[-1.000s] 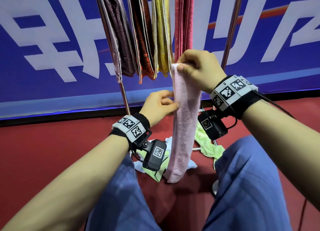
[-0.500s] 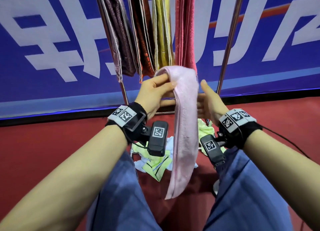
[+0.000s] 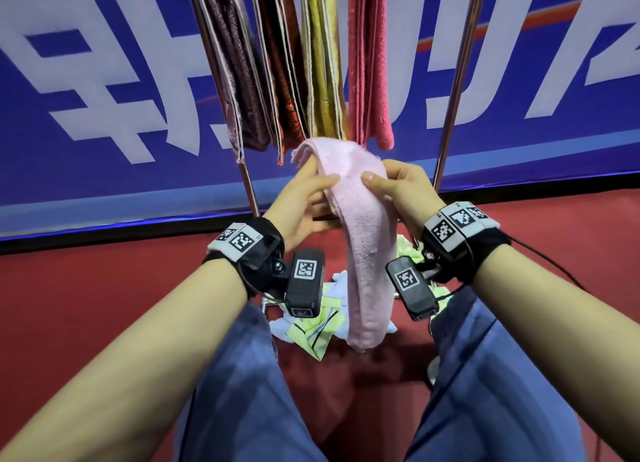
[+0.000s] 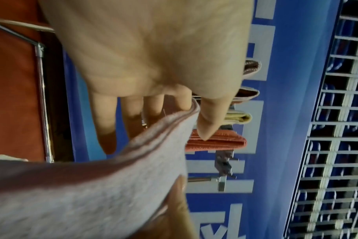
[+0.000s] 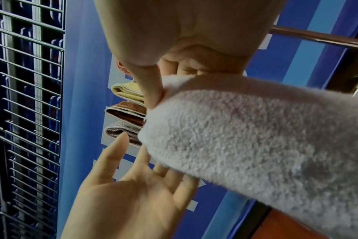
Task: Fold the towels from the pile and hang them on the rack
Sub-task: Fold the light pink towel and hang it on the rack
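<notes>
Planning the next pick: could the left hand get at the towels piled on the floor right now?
Probably not: the left hand is holding the folded pale pink terry towel, which hangs before the pile.

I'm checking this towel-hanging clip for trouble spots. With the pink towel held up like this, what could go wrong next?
1. The pink towel is held only near its top bend by the left hand and right hand; its long tail may unfold.
2. Four hung towels crowd the rack; lifting it could snag or drag one.
3. The tail hangs over the pile and might catch it.
</notes>
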`<move>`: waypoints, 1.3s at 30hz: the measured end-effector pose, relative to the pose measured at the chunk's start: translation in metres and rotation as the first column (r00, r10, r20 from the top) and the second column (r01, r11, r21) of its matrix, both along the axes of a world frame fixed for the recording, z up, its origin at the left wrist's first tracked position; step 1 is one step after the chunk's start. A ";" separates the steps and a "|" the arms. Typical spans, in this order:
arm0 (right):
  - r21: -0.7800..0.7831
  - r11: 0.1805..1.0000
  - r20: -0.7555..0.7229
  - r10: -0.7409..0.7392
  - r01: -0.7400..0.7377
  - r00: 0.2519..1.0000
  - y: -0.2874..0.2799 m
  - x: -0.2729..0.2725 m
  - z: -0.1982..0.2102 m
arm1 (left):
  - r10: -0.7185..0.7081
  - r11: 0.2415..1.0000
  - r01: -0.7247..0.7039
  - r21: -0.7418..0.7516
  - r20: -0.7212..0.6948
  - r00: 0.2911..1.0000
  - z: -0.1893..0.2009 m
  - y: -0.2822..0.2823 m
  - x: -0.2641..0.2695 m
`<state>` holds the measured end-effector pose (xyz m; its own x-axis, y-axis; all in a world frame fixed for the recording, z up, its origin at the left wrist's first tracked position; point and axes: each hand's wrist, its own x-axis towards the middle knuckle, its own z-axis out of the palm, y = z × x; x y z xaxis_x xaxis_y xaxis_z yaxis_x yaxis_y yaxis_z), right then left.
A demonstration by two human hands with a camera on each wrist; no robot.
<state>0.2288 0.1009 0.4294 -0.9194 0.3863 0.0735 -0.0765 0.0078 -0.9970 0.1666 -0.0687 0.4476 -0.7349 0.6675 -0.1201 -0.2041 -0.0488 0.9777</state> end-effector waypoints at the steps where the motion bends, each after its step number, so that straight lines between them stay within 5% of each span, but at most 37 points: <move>1: 0.006 1.000 -0.014 -0.013 0.013 1.000 -0.001 -0.002 0.003 | -0.047 0.999 0.047 -0.014 -0.013 0.999 -0.001 0.000 0.004; 6: 0.061 0.997 -0.069 -0.034 0.038 0.997 -0.003 -0.012 0.015 | -0.098 0.987 0.101 -0.123 0.032 0.995 -0.010 0.004 0.018; 9: 0.107 0.993 -0.072 -0.042 0.050 0.997 -0.003 -0.015 0.018 | -0.075 0.975 0.061 -0.213 -0.059 0.995 -0.016 0.004 0.018; 17: 0.051 0.998 0.027 -0.032 0.031 0.999 0.005 -0.012 0.010 | 0.126 0.984 -0.157 -0.079 -0.309 0.943 -0.018 0.009 0.011; 24: -0.121 0.990 0.265 0.108 -0.078 0.958 0.006 0.002 -0.016 | 0.166 0.975 -0.199 -0.099 -0.271 0.948 -0.004 0.010 0.010; 28: -0.050 0.993 0.217 0.118 -0.110 0.969 0.009 0.004 -0.017 | 0.069 0.975 -0.102 -0.199 -0.168 0.983 -0.003 0.005 0.011; 39: 0.094 0.989 0.030 0.115 -0.118 0.993 0.000 -0.005 0.022 | 0.094 0.984 -0.093 -0.155 -0.002 0.996 -0.017 0.003 0.028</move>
